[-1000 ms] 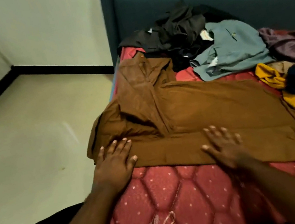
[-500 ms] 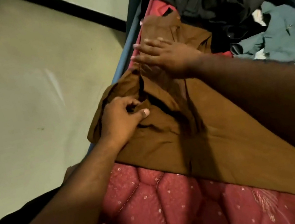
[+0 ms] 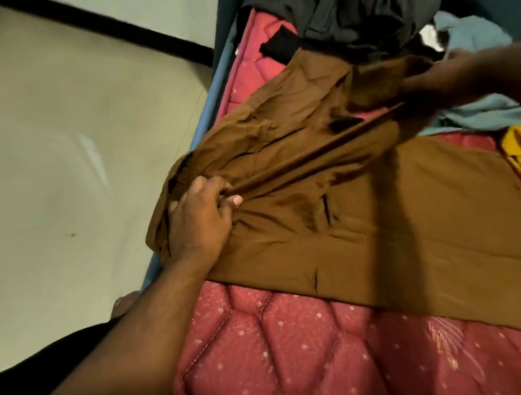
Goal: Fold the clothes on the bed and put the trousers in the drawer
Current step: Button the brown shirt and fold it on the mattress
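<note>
Brown trousers (image 3: 376, 211) on red mattress (image 3: 316, 361), bunched in left hand's (image 3: 199, 222) grip, far fold pinched by right hand (image 3: 441, 85).

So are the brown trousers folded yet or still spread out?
Mostly spread: the brown trousers lie open across the mattress, while the left hand and right hand grip one part lifted between them.
</note>
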The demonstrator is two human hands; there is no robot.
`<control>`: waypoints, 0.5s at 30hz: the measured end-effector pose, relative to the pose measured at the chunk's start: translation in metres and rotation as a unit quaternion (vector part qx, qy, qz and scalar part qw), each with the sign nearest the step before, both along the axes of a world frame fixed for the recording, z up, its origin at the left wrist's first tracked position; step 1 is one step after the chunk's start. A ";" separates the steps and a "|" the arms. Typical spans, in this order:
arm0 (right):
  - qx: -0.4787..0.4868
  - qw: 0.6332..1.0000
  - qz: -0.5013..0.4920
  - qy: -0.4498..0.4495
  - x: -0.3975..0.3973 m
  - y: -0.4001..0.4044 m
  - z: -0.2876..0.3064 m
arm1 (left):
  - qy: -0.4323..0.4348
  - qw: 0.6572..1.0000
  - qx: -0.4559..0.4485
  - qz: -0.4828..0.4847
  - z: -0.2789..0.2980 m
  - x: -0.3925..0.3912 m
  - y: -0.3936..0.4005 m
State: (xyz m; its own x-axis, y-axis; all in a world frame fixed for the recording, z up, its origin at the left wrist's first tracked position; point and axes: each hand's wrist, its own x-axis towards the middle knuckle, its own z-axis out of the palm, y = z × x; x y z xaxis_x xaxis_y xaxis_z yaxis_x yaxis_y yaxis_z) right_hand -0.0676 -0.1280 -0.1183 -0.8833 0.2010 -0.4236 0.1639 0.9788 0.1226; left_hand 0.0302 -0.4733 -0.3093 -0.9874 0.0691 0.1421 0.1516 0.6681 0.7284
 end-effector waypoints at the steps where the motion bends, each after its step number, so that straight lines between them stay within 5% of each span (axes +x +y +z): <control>1: -0.011 1.000 -0.028 0.004 0.029 0.029 0.008 | 0.014 1.000 -0.021 -0.003 0.003 0.003 0.003; 5: 0.018 0.993 -0.117 -0.011 0.136 0.168 -0.003 | 0.060 0.991 -0.116 0.008 0.010 0.014 0.007; 10: -0.002 0.988 -0.152 0.012 0.279 0.151 -0.031 | 0.060 0.966 -0.252 -0.006 0.043 0.030 0.027; 15: -0.056 0.959 -0.152 0.231 0.276 0.143 -0.035 | 0.152 0.890 -0.360 -0.235 0.067 0.057 0.084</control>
State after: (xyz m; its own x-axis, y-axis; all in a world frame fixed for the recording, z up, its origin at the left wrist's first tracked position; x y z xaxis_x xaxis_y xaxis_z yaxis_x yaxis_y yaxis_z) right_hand 0.2082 0.0154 -0.1530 -0.8896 0.4553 -0.0356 0.4557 0.8797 -0.1359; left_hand 0.0873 -0.3897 -0.2424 -0.7489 0.6458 0.1486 0.6547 0.7558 0.0148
